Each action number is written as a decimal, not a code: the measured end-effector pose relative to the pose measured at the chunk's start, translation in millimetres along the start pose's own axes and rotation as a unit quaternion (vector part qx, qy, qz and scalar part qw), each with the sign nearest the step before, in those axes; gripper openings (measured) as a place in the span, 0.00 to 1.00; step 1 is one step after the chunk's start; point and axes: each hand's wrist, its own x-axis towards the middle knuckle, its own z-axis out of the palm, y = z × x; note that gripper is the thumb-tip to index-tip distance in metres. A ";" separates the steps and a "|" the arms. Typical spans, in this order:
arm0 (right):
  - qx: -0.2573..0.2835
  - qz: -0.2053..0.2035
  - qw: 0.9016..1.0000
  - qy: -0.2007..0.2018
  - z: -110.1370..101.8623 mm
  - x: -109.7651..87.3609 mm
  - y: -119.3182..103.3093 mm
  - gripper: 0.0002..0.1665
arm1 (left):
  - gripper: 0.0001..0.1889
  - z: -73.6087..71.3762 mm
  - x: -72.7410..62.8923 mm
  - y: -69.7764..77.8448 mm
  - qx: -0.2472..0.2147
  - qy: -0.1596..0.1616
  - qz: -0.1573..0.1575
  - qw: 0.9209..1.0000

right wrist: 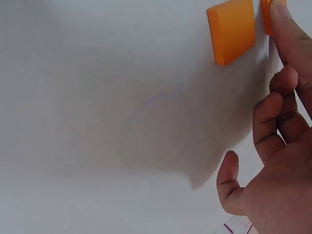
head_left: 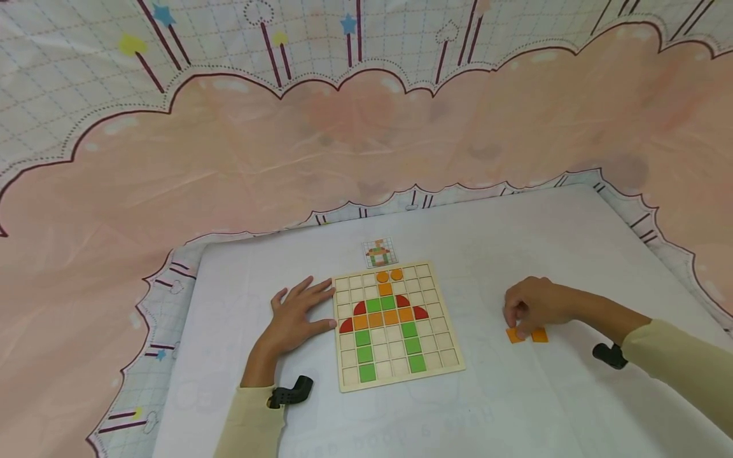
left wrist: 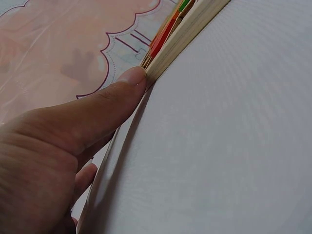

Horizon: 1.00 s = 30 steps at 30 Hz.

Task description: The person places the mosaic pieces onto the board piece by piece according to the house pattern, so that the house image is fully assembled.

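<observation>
A wooden grid board (head_left: 432, 346) carries red, green and orange tiles laid in a figure, with two orange round pieces (head_left: 389, 276) at its top. My left hand (head_left: 293, 318) rests at the board's left edge with fingers spread, and in the left wrist view the thumb (left wrist: 131, 78) touches the board's side. To the right of the board, my right hand (head_left: 538, 304) pinches an orange square tile (head_left: 514, 336) at the tabletop, its thumb on the tile's face. Beside it lies a second orange square tile (right wrist: 233, 31), not held.
A small picture card (head_left: 379, 252) with a similar coloured figure lies just beyond the board's top edge. The white tabletop (head_left: 275, 261) is bordered by a patterned pink and white cloth (head_left: 343, 146). Black wrist straps (head_left: 291, 392) sit at both sleeves.
</observation>
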 end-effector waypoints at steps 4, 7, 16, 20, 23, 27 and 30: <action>-0.003 0.000 1.000 0.023 -1.8 4.2 5.2 0.12 | 0.38 -0.5 -0.3 0.4 -0.004 0.000 0.001 1.000; -0.003 -0.016 0.999 0.041 -3.3 7.2 9.1 0.10 | 0.38 -0.3 -0.4 0.1 -0.003 0.000 0.002 1.000; 0.017 -0.038 0.997 0.065 -1.7 11.1 9.3 0.12 | 0.38 -0.2 -0.6 -0.1 -0.009 0.003 0.005 1.000; 0.017 -0.043 0.996 0.074 1.4 11.8 9.3 0.15 | 0.38 -0.5 -0.9 0.4 -0.011 0.004 0.006 1.000; 0.015 -0.041 0.996 0.077 2.5 12.8 10.1 0.15 | 0.38 -0.7 -1.1 0.4 -0.011 0.005 0.006 1.000; 0.021 -0.035 0.997 0.071 2.4 13.9 10.0 0.16 | 0.38 -0.6 -1.1 0.4 -0.010 0.004 0.005 1.000; 0.021 -0.028 0.997 0.064 1.4 14.3 8.6 0.16 | 0.38 -0.6 -0.8 0.6 -0.008 0.003 0.004 1.000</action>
